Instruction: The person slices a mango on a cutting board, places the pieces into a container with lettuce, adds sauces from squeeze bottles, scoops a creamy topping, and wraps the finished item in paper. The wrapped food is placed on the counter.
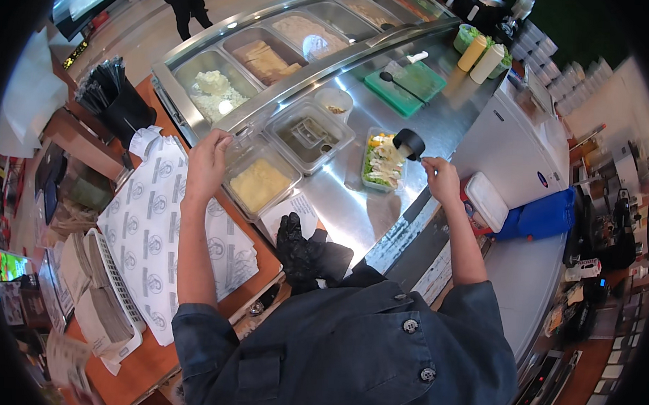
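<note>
My right hand (443,180) is closed with its fingertips at a small black cup (411,143), which is tilted over a clear container of salad (384,162). The salad shows green leaves, yellow pieces and pale strips on top. At the left, my left hand (209,163) has its fingers curled in beside a clear plastic tub of yellow food (260,185). Something transparent, which looks like the tub's lid, meets those fingers. Right of that tub sits a square clear tub (310,137) with a smaller clear piece inside.
Metal food pans (261,55) line the raised counter edge ahead. A green cutting board (405,83) with a black spoon lies beyond the salad. Squeeze bottles (483,59) stand far right. Printed paper sheets (146,231) cover the left counter; crumpled black gloves (297,252) lie near my body.
</note>
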### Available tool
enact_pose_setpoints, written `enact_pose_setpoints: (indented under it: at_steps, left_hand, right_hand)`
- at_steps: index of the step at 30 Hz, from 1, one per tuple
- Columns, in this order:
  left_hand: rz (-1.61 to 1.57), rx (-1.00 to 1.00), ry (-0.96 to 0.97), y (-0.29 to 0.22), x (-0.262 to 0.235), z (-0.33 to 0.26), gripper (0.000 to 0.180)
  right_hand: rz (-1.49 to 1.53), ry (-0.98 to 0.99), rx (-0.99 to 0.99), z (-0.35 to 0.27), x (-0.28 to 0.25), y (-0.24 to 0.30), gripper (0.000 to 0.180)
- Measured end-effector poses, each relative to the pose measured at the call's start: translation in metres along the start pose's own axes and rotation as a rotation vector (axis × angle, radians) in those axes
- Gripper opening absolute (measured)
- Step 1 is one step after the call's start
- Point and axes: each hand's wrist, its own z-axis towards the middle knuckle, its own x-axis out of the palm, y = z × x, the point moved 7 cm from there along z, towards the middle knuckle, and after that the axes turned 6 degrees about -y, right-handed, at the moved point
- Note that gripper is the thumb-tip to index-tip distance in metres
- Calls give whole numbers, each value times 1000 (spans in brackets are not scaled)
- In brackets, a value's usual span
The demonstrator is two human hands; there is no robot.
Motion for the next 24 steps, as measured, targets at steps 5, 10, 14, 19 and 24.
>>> enact_pose_setpoints:
  at_steps: [5, 10, 14, 19, 24]
  left_hand:
    - [-33, -11, 5, 2, 1, 2, 16]
    - [-46, 25, -13, 2, -2, 2, 17]
    - [-19, 27, -24, 4, -4, 5, 18]
    - [-33, -49, -7, 12, -4, 10, 19]
    - [-55, -90, 9, 12, -7, 10, 19]
  right_hand:
    - [137, -138, 29, 27, 10, -14, 19]
    - [816, 147, 700, 40, 32, -48, 18]
    - [1175, 225, 569, 36, 38, 32, 20]
    - [574, -140, -419, -31, 65, 201, 18]
    - [380, 179, -418, -73, 123, 232, 32]
